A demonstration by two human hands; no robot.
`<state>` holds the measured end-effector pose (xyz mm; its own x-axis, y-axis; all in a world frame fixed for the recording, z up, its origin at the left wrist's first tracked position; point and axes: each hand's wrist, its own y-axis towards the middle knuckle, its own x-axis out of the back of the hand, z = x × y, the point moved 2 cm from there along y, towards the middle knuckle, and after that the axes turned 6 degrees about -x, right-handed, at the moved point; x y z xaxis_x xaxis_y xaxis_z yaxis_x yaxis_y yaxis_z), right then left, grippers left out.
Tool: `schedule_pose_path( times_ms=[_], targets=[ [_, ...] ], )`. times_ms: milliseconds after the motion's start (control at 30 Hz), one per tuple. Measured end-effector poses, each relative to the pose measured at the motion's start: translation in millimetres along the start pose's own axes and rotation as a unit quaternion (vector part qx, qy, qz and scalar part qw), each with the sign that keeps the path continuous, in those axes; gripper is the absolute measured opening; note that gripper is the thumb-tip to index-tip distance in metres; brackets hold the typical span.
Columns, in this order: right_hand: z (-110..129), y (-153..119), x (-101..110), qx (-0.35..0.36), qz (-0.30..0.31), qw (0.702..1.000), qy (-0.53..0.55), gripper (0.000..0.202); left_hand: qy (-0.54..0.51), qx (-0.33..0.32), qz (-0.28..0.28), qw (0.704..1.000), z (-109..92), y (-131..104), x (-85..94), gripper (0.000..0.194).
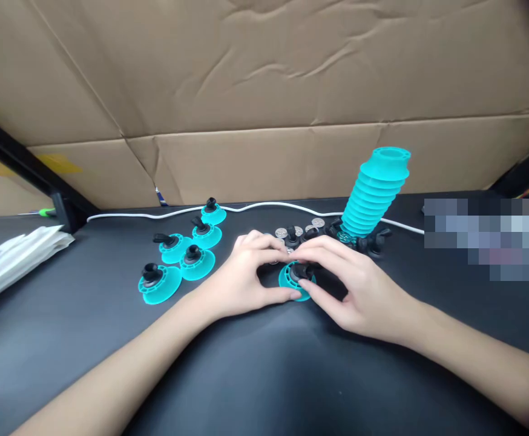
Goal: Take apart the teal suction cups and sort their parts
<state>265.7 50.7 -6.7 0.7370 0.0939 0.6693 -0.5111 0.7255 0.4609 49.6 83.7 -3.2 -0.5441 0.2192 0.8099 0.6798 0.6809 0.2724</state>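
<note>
A turquoise flared cup [287, 283] stands on the dark table between my hands, with a black angled fitting [301, 272] in its top. My left hand [253, 272] curves around the cup's left side, its thumb at the near edge and its fingers at the far side. The thumb and fingers of my right hand [353, 281] close on the black fitting. Just beyond my fingertips lie several silver slotted discs [318, 223] and loose black fittings [376, 242], partly hidden by my hands.
Several turquoise cups with black fittings [197, 261] stand at left. A tall, leaning stack of turquoise cups [376, 191] rises at back right. A white cable [264, 205] runs along the back before a cardboard wall [264, 163]. White packets [14, 260] lie far left.
</note>
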Motion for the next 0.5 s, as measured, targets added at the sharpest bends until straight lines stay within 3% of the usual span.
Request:
schedule_pose_path(
  times_ms=[133,267,400,500],
  targets=[
    [0.7,0.4,-0.5,-0.001,-0.009,1.000,-0.011,0.037,0.005,-0.004,0.004,1.000,-2.1,0.5,-0.5,0.048],
    [2.5,-1.2,-1.2,-0.001,-0.012,1.000,0.006,0.055,0.003,-0.012,-0.007,1.000,-1.6,-0.3,-0.6,0.049],
    [0.9,-3.5,-3.3,-0.027,-0.043,0.999,-0.017,0.049,0.001,-0.015,-0.010,1.000,-2.1,-1.5,-0.3,0.049],
    [-1.4,-4.7,-5.2,-0.053,-0.048,0.997,0.027,0.052,0.004,-0.006,-0.007,1.000,-3.3,-1.6,0.5,0.046]
  ],
)
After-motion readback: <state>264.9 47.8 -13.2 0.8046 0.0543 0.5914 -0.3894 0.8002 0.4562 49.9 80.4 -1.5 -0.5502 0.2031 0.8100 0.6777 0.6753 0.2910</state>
